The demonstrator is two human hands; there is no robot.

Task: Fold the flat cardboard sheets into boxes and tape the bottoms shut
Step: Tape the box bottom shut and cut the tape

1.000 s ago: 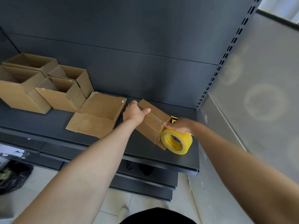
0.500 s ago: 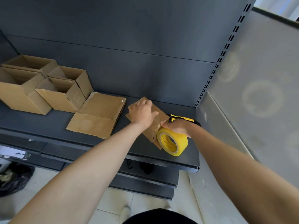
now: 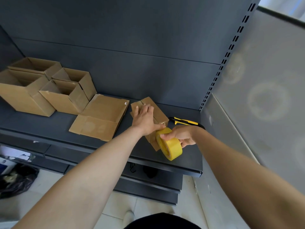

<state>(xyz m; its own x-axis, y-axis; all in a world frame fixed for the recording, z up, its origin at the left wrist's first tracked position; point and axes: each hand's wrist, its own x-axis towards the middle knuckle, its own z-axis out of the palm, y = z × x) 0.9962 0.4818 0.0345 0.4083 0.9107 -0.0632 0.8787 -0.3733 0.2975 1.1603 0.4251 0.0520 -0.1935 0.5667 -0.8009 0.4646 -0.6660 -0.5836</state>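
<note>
**Hands press and pull as the roll backs off the box**

Head view: the left hand (image 3: pixel 145 119) lies flat with fingers spread, pressing the closed flaps of the small cardboard box (image 3: pixel 158 111) near the right end of the shelf (image 3: pixel 189 162). A second ago it gripped the box's far edge while the box stood tilted. Opposite it, the right hand (image 3: pixel 181 136) grips the yellow tape roll (image 3: pixel 171 146), now drawn back toward the shelf's front edge. Any strip between roll and box is too faint to see. The seam is probably being taped, with cutting next. A yellow knife (image 3: pixel 186 121) lies just behind, and flat sheets (image 3: pixel 102 116) lie to the left.

Box (image 3: pixel 159 113) partly under left hand (image 3: pixel 145 120)
</note>
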